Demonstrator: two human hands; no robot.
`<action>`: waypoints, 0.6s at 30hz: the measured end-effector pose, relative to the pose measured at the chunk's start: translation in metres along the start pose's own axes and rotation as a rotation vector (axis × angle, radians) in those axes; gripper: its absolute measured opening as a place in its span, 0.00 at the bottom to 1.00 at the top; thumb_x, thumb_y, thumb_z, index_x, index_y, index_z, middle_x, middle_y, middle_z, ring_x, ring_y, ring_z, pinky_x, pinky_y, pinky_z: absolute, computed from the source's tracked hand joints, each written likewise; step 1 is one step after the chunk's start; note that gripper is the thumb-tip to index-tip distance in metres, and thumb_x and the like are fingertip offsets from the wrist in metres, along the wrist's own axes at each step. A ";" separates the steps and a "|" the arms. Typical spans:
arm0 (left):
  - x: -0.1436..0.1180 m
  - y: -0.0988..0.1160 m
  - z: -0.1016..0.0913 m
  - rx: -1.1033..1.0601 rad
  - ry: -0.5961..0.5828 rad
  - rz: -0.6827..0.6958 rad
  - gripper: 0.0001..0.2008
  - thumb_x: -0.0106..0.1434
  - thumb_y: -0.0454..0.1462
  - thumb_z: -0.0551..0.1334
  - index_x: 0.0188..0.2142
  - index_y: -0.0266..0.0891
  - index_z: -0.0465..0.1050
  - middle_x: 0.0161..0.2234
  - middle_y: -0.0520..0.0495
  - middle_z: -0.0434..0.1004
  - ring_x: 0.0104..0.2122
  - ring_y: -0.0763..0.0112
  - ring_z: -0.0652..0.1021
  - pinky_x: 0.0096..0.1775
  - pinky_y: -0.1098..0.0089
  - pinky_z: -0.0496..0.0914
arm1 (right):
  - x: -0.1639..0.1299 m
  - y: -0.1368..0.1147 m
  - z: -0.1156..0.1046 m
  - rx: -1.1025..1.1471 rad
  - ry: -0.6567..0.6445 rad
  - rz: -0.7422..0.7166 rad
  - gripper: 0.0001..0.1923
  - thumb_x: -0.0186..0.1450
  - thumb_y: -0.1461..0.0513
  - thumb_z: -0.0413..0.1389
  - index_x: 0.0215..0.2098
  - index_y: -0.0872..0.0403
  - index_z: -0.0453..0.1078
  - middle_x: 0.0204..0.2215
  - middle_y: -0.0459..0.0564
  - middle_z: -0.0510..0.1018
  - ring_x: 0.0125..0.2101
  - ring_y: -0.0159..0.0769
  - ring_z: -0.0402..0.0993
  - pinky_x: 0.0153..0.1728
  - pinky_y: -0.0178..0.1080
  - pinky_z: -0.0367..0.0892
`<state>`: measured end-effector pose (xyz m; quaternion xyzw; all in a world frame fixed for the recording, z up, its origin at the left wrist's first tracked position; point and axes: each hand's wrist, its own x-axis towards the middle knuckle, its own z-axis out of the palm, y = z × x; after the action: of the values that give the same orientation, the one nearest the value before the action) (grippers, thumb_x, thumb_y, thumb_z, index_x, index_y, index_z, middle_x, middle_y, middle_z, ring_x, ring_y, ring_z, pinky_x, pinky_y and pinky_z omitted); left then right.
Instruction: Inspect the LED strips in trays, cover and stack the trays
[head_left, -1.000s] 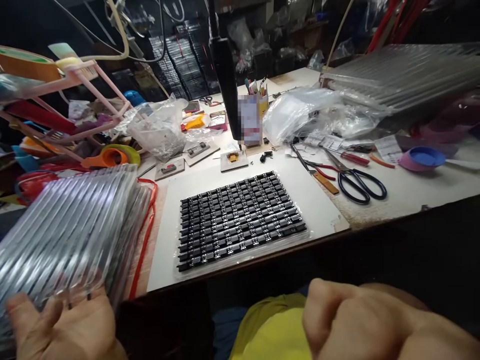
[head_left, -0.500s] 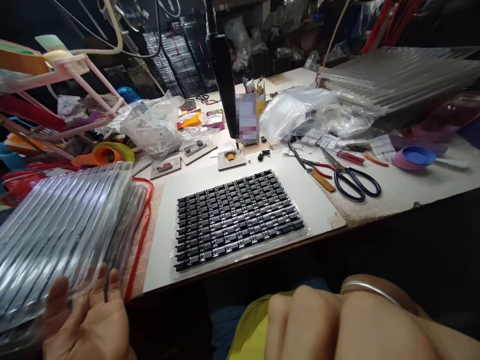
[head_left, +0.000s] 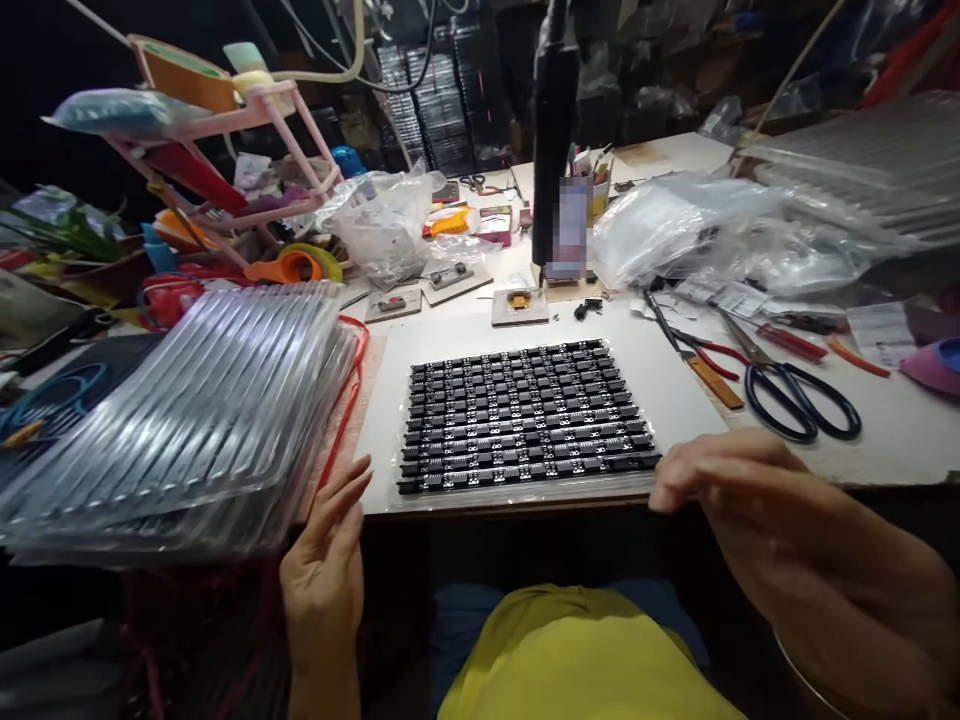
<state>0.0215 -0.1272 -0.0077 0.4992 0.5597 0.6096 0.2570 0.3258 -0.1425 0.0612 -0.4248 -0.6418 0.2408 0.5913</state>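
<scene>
1. Right hand [head_left: 757,520]: raised from the lap, where it lay curled a second ago, to the near right corner of the tray of black components [head_left: 525,415]. Fingers loosely extended, tips at or just short of the tray's clear edge; contact cannot be confirmed. Nothing pinched.
2. Left hand [head_left: 326,570]: open, fingers spread, palm turned inward. Withdrawn from under the stack of clear ribbed trays [head_left: 187,410], where it was half a second ago; now between that stack and the near left corner of the component tray, touching neither as far as can be seen. Nothing held.
3. Tray of black components: flat on the white board [head_left: 675,385], near edge level with the front edge of the bench. Rows complete and aligned; placement on the board matches the earlier pictures.
4. Stack of clear ribbed trays: at rest to the left, overhanging the bench edge, beside a red strap [head_left: 345,400].
5. Judged meaning of the change: stack released, both hands converging on the loaded tray from either side; appears to be the start of handling that tray, with no grasp yet made.
6. Surroundings beyond the board: scissors [head_left: 795,395] and red-handled pliers [head_left: 701,350] to the right; small fixture blocks [head_left: 454,280] behind the tray; black lamp post [head_left: 551,130] at centre; plastic bags [head_left: 675,225] behind right.
</scene>
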 end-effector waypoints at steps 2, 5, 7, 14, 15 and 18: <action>-0.001 -0.004 0.000 0.279 -0.120 0.060 0.16 0.63 0.39 0.60 0.51 0.47 0.71 0.55 0.48 0.70 0.58 0.60 0.67 0.61 0.53 0.57 | -0.002 0.020 -0.002 0.030 0.052 0.081 0.15 0.66 0.67 0.52 0.48 0.47 0.73 0.37 0.51 0.74 0.34 0.38 0.73 0.34 0.42 0.70; 0.000 -0.016 0.001 0.608 -0.291 0.133 0.29 0.62 0.44 0.60 0.62 0.48 0.56 0.64 0.45 0.57 0.63 0.60 0.58 0.62 0.54 0.53 | -0.011 0.044 -0.008 -0.051 0.073 0.150 0.13 0.66 0.67 0.53 0.46 0.50 0.74 0.37 0.50 0.74 0.35 0.36 0.72 0.37 0.40 0.68; 0.000 -0.024 0.004 0.702 -0.356 0.150 0.35 0.61 0.47 0.60 0.65 0.48 0.49 0.66 0.44 0.50 0.65 0.59 0.54 0.63 0.53 0.52 | -0.017 0.051 -0.012 -0.087 0.055 0.159 0.12 0.66 0.67 0.53 0.44 0.50 0.74 0.36 0.49 0.74 0.35 0.36 0.72 0.37 0.40 0.67; 0.001 -0.038 0.008 0.751 -0.358 0.173 0.37 0.62 0.48 0.59 0.66 0.47 0.44 0.66 0.43 0.51 0.65 0.59 0.54 0.63 0.54 0.52 | -0.017 0.049 -0.007 -0.102 -0.017 0.020 0.18 0.64 0.72 0.52 0.46 0.47 0.73 0.35 0.48 0.75 0.37 0.37 0.73 0.36 0.40 0.68; 0.001 -0.038 0.008 0.751 -0.361 0.169 0.37 0.62 0.48 0.59 0.66 0.47 0.44 0.66 0.44 0.50 0.65 0.59 0.54 0.63 0.54 0.52 | -0.017 0.050 -0.006 -0.088 -0.028 0.012 0.18 0.64 0.72 0.51 0.46 0.48 0.72 0.36 0.48 0.74 0.37 0.37 0.73 0.36 0.40 0.68; 0.000 -0.040 0.009 0.756 -0.362 0.171 0.36 0.63 0.48 0.58 0.66 0.48 0.44 0.66 0.45 0.49 0.65 0.59 0.54 0.63 0.54 0.52 | -0.017 0.055 -0.003 -0.074 -0.090 0.004 0.19 0.64 0.73 0.50 0.48 0.49 0.71 0.37 0.49 0.74 0.38 0.37 0.72 0.36 0.40 0.68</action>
<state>0.0199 -0.1139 -0.0464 0.7017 0.6463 0.2832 0.0987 0.3421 -0.1285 0.0071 -0.4363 -0.6753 0.2368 0.5454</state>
